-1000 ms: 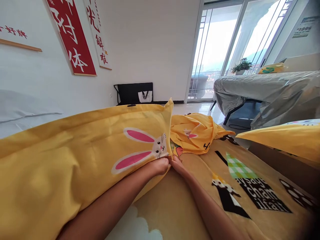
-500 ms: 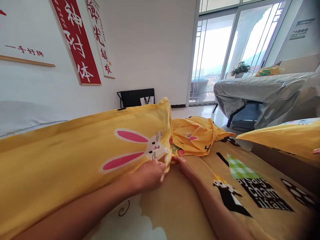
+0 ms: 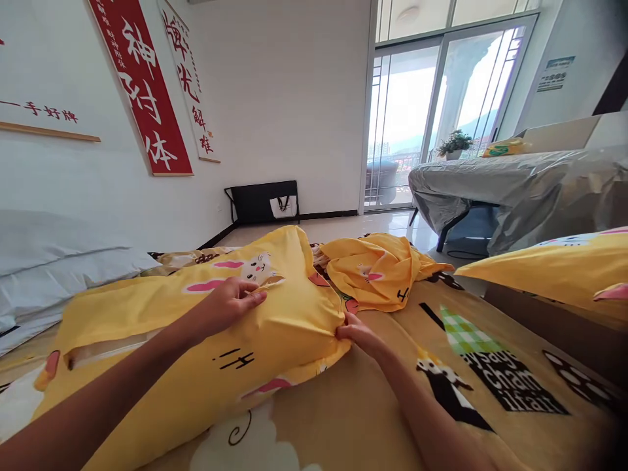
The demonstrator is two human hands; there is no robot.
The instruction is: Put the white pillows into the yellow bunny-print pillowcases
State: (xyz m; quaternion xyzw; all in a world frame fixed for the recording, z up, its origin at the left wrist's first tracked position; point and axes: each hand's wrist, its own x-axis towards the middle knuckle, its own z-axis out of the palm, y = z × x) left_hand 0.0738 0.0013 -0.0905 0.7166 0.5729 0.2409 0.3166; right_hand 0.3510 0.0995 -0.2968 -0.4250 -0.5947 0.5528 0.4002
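Note:
A yellow pillowcase (image 3: 289,320) with a rabbit print and "Hi" lettering lies plumped out in front of me. Through a long slit at its left side something white shows inside. My left hand (image 3: 238,302) is closed on a fold of the cloth beside the rabbit's face, thumb against fingers. At the right end, my right hand (image 3: 360,335) pinches the case's lower corner. Just beyond that hand sits a crumpled yellow cloth (image 3: 373,268) with a similar rabbit print.
The brown patterned bedding (image 3: 383,405) spreads beneath. White pillows (image 3: 73,275) lie at the left, and another yellow rabbit-print piece (image 3: 554,261) rests on the right. Farther back are a black folded frame (image 3: 250,204), a white bag (image 3: 283,207) and a plastic-covered table (image 3: 471,173).
The pillowcase's raised upper side has come down and now lies flatter, showing the "Hi" lettering and the slit. My left hand moved left and up; my right hand stays near the corner.

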